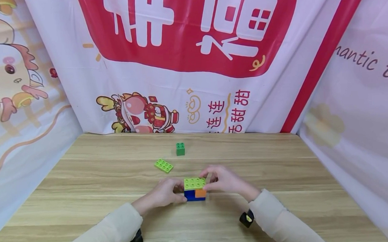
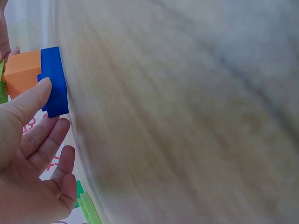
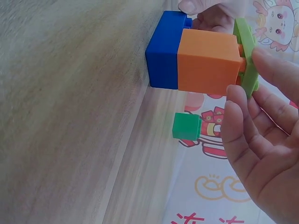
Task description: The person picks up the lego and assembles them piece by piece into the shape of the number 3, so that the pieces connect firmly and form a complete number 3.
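A small stack of toy building bricks stands on the wooden table in front of the person. Its base is a blue brick [image 3: 163, 56], with an orange brick [image 3: 208, 60] set over one end. On top lies a lime green plate [image 1: 194, 182]; in the right wrist view it tilts slightly, and a gap shows between it and the orange brick. The left hand [image 1: 166, 192] pinches the blue brick at its left end, thumb on the near side. With thumb and fingers, the right hand [image 1: 223, 179] holds the lime plate by its right end.
Behind the stack, a second lime plate [image 1: 163, 165] lies flat, studs up. Farther back stands a green brick [image 1: 180, 149]. A printed cloth [image 1: 191, 73] hangs along the table's back edge, with more cloth at both sides.
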A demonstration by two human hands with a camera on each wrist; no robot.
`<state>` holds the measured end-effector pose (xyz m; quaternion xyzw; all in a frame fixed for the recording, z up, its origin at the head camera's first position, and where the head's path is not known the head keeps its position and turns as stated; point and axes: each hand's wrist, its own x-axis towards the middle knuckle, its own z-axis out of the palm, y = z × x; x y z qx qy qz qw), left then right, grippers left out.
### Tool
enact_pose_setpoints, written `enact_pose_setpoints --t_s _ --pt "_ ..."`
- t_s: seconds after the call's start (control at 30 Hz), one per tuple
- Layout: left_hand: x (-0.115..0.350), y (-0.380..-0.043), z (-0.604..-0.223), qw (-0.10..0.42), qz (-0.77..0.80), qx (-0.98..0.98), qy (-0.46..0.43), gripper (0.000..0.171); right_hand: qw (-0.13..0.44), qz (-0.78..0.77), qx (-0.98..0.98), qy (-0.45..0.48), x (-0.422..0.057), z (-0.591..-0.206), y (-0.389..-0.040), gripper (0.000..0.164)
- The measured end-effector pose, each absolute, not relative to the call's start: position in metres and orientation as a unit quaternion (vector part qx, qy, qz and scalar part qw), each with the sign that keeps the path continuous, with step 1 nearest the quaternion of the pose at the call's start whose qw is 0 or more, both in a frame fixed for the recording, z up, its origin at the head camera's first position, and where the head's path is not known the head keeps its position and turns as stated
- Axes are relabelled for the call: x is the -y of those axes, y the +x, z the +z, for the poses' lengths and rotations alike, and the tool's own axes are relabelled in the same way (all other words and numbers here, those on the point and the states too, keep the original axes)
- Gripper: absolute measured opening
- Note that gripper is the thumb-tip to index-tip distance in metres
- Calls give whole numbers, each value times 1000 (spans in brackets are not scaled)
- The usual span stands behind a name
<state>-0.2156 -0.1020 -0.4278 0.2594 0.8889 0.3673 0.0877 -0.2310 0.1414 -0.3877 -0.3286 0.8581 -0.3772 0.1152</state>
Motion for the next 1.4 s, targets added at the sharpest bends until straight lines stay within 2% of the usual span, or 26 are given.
enact_pose_setpoints --t_s 1.4 --pt "101 -213 -426 104 373 -889 244 21 112 -367 -864 -328 -136 -387 -228 24"
